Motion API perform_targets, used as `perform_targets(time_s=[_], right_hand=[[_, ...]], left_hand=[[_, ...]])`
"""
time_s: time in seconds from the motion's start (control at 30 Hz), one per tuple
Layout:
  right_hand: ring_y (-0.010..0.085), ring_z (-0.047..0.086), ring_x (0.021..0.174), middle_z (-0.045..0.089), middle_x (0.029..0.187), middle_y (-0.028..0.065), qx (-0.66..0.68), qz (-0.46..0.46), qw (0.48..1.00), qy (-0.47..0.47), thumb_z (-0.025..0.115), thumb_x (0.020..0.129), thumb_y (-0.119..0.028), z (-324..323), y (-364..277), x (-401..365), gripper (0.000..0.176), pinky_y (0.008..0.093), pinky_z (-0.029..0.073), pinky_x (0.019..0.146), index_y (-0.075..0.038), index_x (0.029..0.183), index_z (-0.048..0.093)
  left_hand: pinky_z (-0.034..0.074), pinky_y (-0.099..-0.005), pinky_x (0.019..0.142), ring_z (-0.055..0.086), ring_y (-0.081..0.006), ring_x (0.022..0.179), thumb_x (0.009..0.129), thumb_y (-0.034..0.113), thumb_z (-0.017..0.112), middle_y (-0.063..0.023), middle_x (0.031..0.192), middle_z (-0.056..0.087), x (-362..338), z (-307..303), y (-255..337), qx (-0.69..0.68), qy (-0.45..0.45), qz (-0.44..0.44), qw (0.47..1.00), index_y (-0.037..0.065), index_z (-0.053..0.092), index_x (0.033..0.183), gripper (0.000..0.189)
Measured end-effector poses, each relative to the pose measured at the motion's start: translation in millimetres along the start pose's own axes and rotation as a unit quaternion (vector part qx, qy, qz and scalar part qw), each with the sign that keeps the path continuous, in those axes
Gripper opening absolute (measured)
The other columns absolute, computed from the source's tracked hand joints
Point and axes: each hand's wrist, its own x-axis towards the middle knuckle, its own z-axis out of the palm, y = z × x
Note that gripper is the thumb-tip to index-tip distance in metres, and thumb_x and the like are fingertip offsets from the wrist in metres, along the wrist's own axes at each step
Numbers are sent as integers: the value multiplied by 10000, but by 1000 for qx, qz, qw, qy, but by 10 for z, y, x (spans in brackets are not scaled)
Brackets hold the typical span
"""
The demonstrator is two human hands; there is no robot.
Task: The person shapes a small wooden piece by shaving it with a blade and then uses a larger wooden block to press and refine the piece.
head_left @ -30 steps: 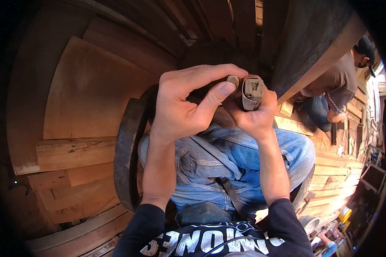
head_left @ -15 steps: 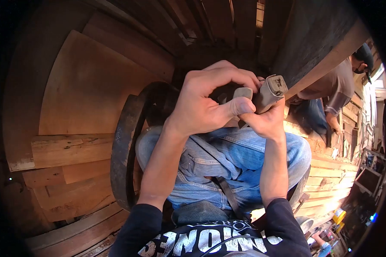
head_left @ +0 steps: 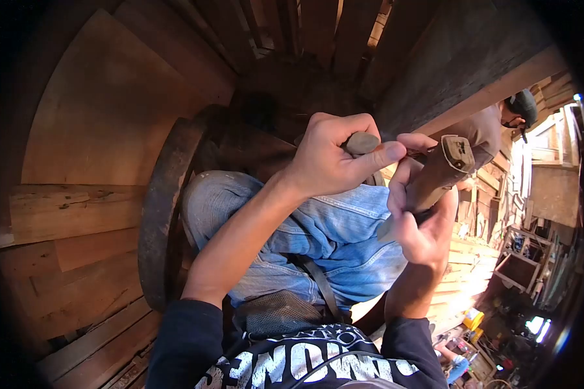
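My left hand [head_left: 337, 159] is closed around a handle-like piece [head_left: 362, 143] whose dull, rounded end shows above the fist. Its thumb points right, toward the other hand. My right hand [head_left: 414, 236] grips a thick brown piece [head_left: 435, 178] with a squared, pale wooden end [head_left: 459, 153] facing up; a dark slot or mark shows in that end. The fingertips of both hands come close together between the two pieces. Both hands are above my lap in blue jeans [head_left: 350, 223]. What lies inside the left fist is hidden.
A dark curved rim [head_left: 159, 214] stands beside my left knee, with wooden boards [head_left: 97, 201] beyond it. A large beam [head_left: 480, 91] slants across the upper right. Behind it another person [head_left: 486, 123] in a cap bends down. Sunlit planks [head_left: 464, 272] lie to my right.
The view has turned to the right. My hands have drawn apart somewhat, and the squared piece in my right hand sits farther from the left fist.
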Motion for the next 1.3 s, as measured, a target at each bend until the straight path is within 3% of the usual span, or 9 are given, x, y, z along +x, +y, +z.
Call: perform_targets(time_s=[0.1, 0.17, 0.23, 0.27, 0.63, 0.8, 0.93, 1.2, 1.3], right_hand=[[47, 444, 630, 480, 829, 17, 123, -13, 989, 77, 701, 790, -464, 222, -151, -67, 802, 175, 347, 548, 27, 1326, 362], [49, 449, 638, 505, 858, 38, 138, -14, 989, 59, 603, 881, -412, 233, -173, -118, 697, 177, 351, 538, 31, 1344, 331], [49, 452, 618, 544, 872, 56, 23, 20, 992, 122, 515, 943, -283, 292, -166, -157, 549, 178, 353, 527, 35, 1349, 327], [50, 453, 588, 575, 862, 66, -15, 18, 997, 79, 449, 966, -189, 229, -114, -178, 462, 181, 356, 511, 39, 1347, 321], [47, 439, 563, 562, 820, 51, -13, 40, 998, 43, 468, 953, -152, 328, -37, -145, 616, 178, 379, 517, -21, 1488, 191], [40, 422, 509, 547, 715, 21, -13, 50, 997, 50, 455, 939, -102, 291, -92, -165, 601, 183, 362, 486, -4, 1481, 215], [43, 419, 490, 512, 634, -9, -62, 69, 995, 47, 453, 917, -52, 243, -105, -208, 582, 192, 350, 482, 15, 1463, 265], [51, 422, 523, 518, 643, -8, -170, 90, 981, 19, 469, 907, -36, 190, -264, -139, 565, 194, 346, 527, 27, 1444, 308], [55, 424, 528, 516, 646, -3, -73, 127, 988, 53, 471, 901, -26, 168, -152, -230, 567, 200, 348, 535, 28, 1443, 311]], left_hand=[[329, -223, 416, 438, -35, 458, 866, 237, 708, 9, 478, 483, 5, 51, 31, 31, 59, 16, 998, 53, 535, 620, 353], [311, -231, 404, 411, -41, 438, 868, 219, 705, 6, 465, 462, 2, 85, 16, 50, 103, 25, 993, 55, 534, 606, 354], [316, -238, 395, 414, -64, 405, 861, 184, 707, -6, 451, 440, 21, 101, -34, 84, 144, 88, 982, 55, 534, 606, 334], [316, -238, 395, 414, -64, 405, 861, 184, 707, -6, 451, 440, 26, 116, -56, 81, 146, 87, 982, 55, 534, 606, 334], [334, -249, 378, 444, -131, 370, 847, 81, 687, -35, 466, 456, 22, 86, -96, 112, 214, 213, 947, 74, 454, 571, 362], [367, -319, 401, 483, -248, 415, 682, 40, 683, -83, 506, 441, -60, 145, -134, 97, 132, 178, 970, 53, 444, 559, 269], [381, -300, 439, 509, -232, 449, 627, 111, 721, -76, 583, 508, -112, 191, -260, 90, 39, 139, 985, 53, 523, 628, 207], [443, -300, 469, 601, -264, 516, 619, 134, 726, -87, 613, 575, -173, 298, -289, 32, -9, 117, 993, 41, 598, 698, 176], [463, -331, 480, 606, -290, 529, 607, 120, 685, -114, 612, 576, -162, 298, -250, 46, -7, 118, 992, 45, 584, 687, 149]])
